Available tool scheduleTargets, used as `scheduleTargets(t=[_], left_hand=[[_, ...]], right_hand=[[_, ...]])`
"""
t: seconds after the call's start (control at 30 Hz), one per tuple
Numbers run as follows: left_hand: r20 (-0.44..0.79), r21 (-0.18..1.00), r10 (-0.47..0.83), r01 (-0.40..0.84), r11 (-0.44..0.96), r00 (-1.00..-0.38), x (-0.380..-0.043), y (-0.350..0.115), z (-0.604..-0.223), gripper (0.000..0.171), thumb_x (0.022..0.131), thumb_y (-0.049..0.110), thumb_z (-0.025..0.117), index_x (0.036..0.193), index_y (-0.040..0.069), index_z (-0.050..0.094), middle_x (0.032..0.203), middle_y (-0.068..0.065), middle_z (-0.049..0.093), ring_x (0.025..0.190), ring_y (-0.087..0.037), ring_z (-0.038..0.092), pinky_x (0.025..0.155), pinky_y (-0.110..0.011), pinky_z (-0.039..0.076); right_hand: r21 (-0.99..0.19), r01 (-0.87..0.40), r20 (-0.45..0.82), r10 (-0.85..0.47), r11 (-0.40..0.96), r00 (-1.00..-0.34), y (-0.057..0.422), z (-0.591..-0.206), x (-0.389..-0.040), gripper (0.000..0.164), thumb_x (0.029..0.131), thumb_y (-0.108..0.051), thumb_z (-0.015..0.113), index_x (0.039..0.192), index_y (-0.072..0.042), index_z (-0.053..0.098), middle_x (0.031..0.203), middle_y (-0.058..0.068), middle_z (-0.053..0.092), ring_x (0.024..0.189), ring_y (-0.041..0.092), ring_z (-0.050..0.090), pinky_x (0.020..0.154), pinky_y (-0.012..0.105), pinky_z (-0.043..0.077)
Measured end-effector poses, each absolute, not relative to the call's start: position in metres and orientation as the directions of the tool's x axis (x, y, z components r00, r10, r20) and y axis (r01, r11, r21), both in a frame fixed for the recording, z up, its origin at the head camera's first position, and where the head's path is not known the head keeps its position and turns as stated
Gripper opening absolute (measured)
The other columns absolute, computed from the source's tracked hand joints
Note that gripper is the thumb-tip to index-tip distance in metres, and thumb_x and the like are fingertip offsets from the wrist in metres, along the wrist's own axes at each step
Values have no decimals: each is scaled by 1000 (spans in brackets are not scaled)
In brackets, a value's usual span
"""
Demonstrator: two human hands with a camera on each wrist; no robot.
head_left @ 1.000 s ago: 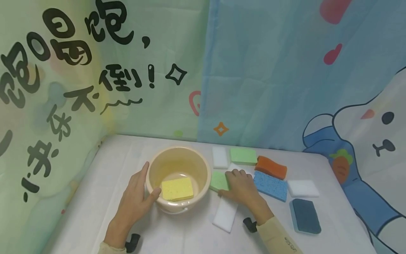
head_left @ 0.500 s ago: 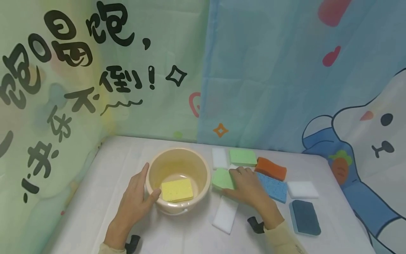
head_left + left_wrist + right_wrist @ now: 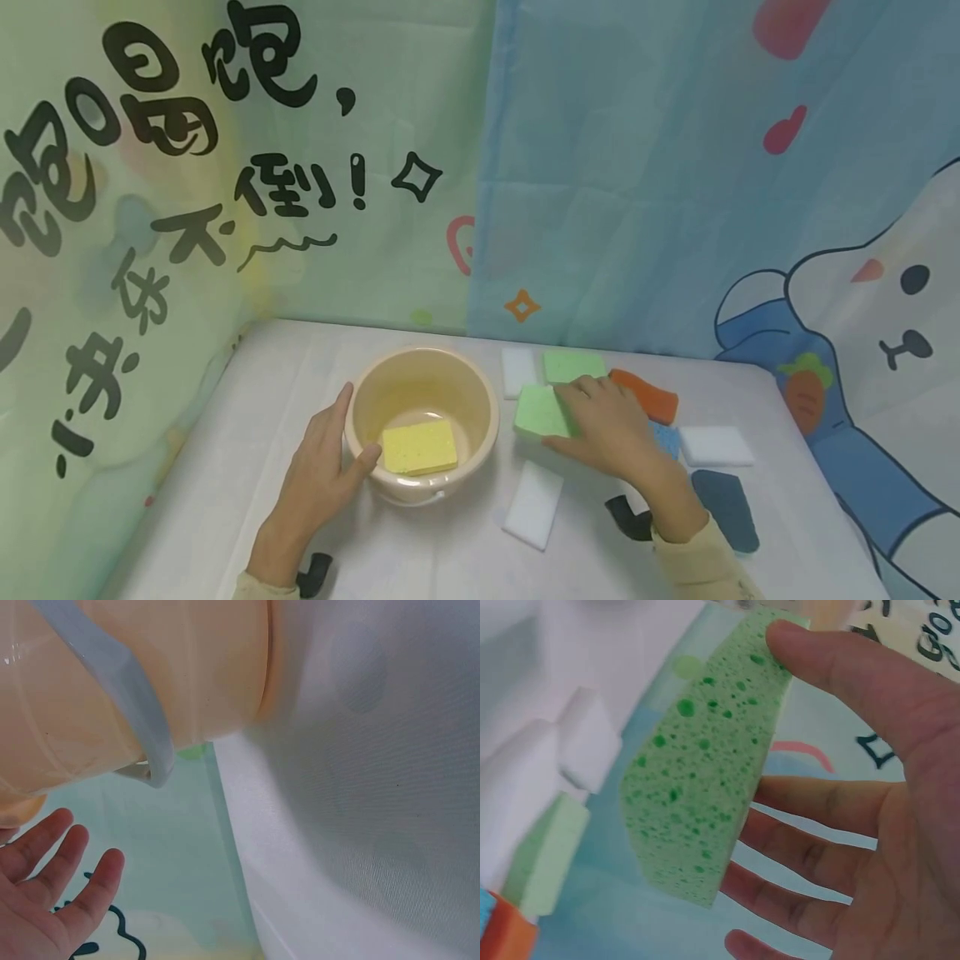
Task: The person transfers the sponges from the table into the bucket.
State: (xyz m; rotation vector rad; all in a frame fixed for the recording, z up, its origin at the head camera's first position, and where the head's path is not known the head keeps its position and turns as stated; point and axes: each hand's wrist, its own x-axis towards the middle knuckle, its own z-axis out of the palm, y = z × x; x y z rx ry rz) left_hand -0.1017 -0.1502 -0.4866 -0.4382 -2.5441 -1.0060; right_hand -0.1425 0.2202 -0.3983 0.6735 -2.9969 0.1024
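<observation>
My left hand rests against the left side of a cream bucket, with the thumb at the rim. In the left wrist view its fingers are spread and fairly straight beside the bucket wall. A yellow sponge lies inside on the bucket's bottom. Right of the bucket, my right hand holds a light green sponge above the table. The right wrist view shows the thumb on one side of this porous sponge and the fingers behind it.
Behind the right hand lie another green sponge, a white sponge and an orange one. A blue sponge is partly covered by the hand. White sponges and a dark blue-grey one lie nearer.
My right hand has lifted the green sponge off the table, moving right and slightly back with it. The left hand and bucket have stayed in place.
</observation>
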Motion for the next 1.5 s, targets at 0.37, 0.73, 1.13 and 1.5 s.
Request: scheduleTargets(t=[0.37,0.73,1.13,1.5], left_hand=[[430,589,151,403,701,-890,-102,-150,-486,83,97,44,60,159,5,22,145,-23,48,131,-39,46,101,-58,43],[420,590,141,388,708,-896,-102,-150,-486,83,97,45,59,159,5,22,144,-23,49,131,-39,46,100,-58,44],[429,589,145,397,704,-892,-102,-150,-486,83,97,47,58,159,5,22,144,-23,49,130,-39,47,101,-58,44],[412,591,141,382,710,-900,-102,-150,-488,83,97,45,59,160,7,21,145,-23,48,131,-39,46,101,-58,43]], right_hand=[[-68,-498,102,-490,865,-866,220,-360,-143,72,79,-47,82,131,-1,62,121,16,62,112,41,56,94,63,42],[-150,-560,142,-543,815,-828,206,-349,-148,69,78,-43,84,131,-3,63,116,8,63,103,28,59,88,51,47],[-152,-644,151,-626,750,-765,168,-342,-156,67,78,-43,84,130,-3,63,113,7,63,98,25,60,81,43,51],[-127,-692,79,-688,711,-721,123,-344,-166,67,79,-47,83,131,-9,63,114,6,61,98,23,58,80,38,49]])
